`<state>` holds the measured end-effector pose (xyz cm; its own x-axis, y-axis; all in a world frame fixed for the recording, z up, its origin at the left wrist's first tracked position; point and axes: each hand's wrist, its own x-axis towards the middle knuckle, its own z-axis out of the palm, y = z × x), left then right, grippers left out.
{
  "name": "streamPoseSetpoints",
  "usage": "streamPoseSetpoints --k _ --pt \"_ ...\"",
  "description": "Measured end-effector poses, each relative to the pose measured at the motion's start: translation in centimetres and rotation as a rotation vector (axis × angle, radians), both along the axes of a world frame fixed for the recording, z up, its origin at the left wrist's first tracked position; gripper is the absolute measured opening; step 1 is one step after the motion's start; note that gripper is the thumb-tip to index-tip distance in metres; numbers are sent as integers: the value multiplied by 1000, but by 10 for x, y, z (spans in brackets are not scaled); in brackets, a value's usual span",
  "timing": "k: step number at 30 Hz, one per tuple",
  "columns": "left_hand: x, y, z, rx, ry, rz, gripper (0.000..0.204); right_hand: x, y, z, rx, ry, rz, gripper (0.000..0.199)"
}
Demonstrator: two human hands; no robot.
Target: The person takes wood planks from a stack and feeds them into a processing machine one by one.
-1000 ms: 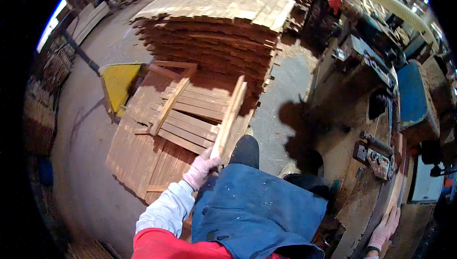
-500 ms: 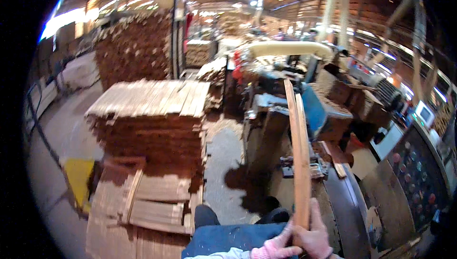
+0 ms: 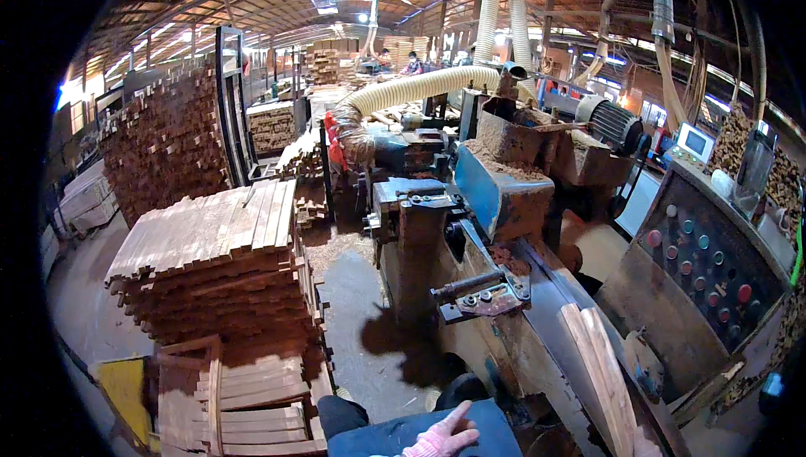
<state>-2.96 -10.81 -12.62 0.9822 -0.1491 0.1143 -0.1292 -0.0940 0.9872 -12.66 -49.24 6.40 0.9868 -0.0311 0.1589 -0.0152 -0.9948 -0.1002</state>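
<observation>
My left hand (image 3: 443, 438), in a pink glove, hovers open over my blue apron at the lower edge, fingers spread and holding nothing. A pair of long wooden slats (image 3: 600, 373) lies along the steel feed table (image 3: 546, 306) of the woodworking machine, pointing away from me. Only a sliver of my right hand (image 3: 645, 447) shows at the bottom edge, gripping the slats' near end. The machine's blue housing (image 3: 495, 196) heaped with sawdust stands further along the table.
A tall stack of slats (image 3: 210, 264) stands to my left, with a lower pile (image 3: 243, 398) and a yellow pallet jack (image 3: 126, 390) in front of it. A button panel (image 3: 705, 264) is at right. A ribbed dust hose (image 3: 420, 87) arches over the machine.
I have turned from the low pile to face the machine. The slats came down from upright onto the feed table, and my left hand has let go of them.
</observation>
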Motion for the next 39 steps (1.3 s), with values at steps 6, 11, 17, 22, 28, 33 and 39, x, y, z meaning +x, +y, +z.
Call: streamPoseSetpoints --k 6,11,17,22,28,33,39 --pt "-37 63 -59 -212 335 335 66 91 5 -26 90 -221 3 80" --pt "-55 103 -43 -147 203 668 55 214 25 -40 203 -546 157 76" --pt "-41 147 -55 -67 239 682 64 310 69 -43 317 -591 189 75" --pt "-50 222 -90 278 147 894 76 257 57 -50 277 -528 287 71" --pt "-180 395 -259 649 804 1248 87 96 6 -23 -57 -107 354 55" --pt "-218 452 -275 926 1235 1295 97 57 -10 -35 -251 -125 341 45" --pt "-192 507 -267 1188 1389 1200 102 174 58 -43 -523 -288 316 42"
